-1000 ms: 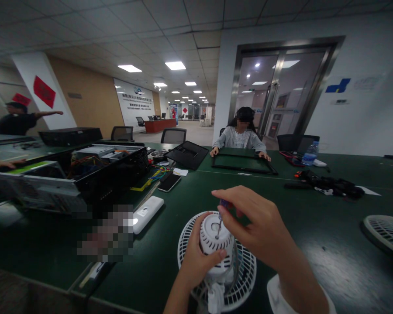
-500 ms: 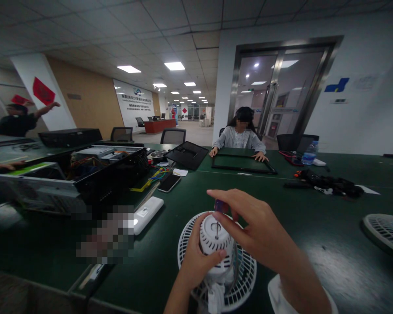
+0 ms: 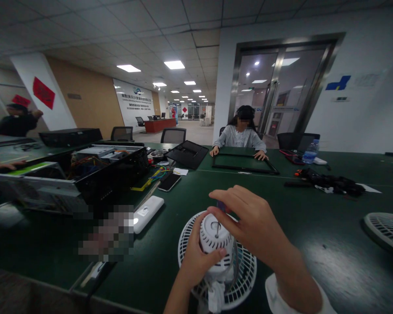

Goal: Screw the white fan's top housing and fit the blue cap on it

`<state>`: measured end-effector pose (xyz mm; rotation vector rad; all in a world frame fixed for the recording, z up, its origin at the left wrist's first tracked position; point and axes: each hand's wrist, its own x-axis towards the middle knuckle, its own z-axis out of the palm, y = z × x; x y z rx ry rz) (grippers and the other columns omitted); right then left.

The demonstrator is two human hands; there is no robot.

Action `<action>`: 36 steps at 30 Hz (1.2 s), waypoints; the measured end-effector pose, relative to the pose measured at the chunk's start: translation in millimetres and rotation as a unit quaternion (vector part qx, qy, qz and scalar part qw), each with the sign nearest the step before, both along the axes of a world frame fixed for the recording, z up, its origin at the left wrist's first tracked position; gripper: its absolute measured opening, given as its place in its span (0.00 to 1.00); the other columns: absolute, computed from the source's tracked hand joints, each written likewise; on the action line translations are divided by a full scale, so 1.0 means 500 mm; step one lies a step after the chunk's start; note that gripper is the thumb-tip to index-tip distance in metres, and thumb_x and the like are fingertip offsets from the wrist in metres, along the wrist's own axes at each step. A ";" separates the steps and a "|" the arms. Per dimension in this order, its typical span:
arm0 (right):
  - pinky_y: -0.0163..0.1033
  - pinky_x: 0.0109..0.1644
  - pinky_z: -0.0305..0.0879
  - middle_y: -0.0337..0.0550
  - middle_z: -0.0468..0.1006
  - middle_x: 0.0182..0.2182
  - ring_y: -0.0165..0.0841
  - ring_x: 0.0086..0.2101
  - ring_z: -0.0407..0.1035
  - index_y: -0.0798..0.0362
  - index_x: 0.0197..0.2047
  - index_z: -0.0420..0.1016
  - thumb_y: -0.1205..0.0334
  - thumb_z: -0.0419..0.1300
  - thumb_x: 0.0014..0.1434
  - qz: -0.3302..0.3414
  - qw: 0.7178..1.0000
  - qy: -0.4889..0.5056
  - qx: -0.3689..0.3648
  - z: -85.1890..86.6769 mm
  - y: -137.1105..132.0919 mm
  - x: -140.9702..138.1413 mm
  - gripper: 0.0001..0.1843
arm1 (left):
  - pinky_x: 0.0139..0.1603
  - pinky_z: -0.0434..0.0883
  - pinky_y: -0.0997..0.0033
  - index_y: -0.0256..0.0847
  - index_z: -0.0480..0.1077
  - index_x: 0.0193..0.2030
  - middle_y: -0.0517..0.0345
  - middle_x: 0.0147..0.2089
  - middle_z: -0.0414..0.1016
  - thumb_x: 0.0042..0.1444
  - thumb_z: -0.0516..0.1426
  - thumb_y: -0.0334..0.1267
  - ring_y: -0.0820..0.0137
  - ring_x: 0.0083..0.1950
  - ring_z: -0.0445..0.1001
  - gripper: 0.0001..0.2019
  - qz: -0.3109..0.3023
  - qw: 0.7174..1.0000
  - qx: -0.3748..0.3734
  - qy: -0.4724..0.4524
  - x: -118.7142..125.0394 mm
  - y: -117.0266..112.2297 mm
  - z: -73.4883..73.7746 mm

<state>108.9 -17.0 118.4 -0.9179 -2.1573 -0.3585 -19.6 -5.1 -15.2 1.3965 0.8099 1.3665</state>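
Observation:
A small white fan [image 3: 216,257] lies face down on the green table [image 3: 314,235], its round motor housing [image 3: 215,237] pointing up. My left hand [image 3: 194,261] wraps round the housing from the left, thumb across its front. My right hand [image 3: 252,224] pinches the purple handle of a small screwdriver [image 3: 220,213], whose thin shaft stands on the top of the housing. The fan's rear grille [image 3: 245,274] spreads out below both hands.
A loose white fan grille [image 3: 384,229] lies at the right edge. A white power bank [image 3: 146,213], a phone [image 3: 169,182] and an open computer case [image 3: 85,174] sit to the left. A person [image 3: 240,135] across the table holds a black frame [image 3: 244,163]. Black cables [image 3: 327,183] lie far right.
My right hand has turned slightly on the screwdriver, its fingers curling lower over the handle. The left hand has stayed on the housing. The person at far left has lowered an arm.

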 end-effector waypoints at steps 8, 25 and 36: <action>0.37 0.42 0.65 0.46 0.75 0.40 0.32 0.39 0.67 0.58 0.52 0.65 0.71 0.51 0.58 0.072 0.995 0.013 -0.069 0.003 -0.011 0.007 0.17 | 0.59 0.62 0.58 0.40 0.56 0.58 0.49 0.57 0.65 0.40 0.64 0.40 0.55 0.58 0.64 0.37 -0.003 1.000 0.006 0.003 0.001 0.004 -0.006; 0.38 0.32 0.63 0.44 0.74 0.27 0.33 0.29 0.66 0.57 0.43 0.72 0.60 0.51 0.61 -0.023 1.000 -0.005 -0.004 -0.006 0.002 -0.003 0.13 | 0.59 0.61 0.56 0.40 0.58 0.57 0.49 0.56 0.66 0.39 0.64 0.41 0.54 0.58 0.64 0.36 -0.002 1.000 0.002 -0.006 0.001 0.001 0.001; 0.36 0.32 0.62 0.44 0.74 0.30 0.32 0.30 0.66 0.59 0.48 0.68 0.68 0.49 0.60 0.027 1.000 -0.001 -0.011 -0.004 -0.003 0.004 0.14 | 0.58 0.62 0.59 0.41 0.57 0.56 0.49 0.56 0.66 0.40 0.64 0.40 0.55 0.58 0.65 0.35 -0.005 1.000 0.016 -0.001 0.000 0.002 -0.002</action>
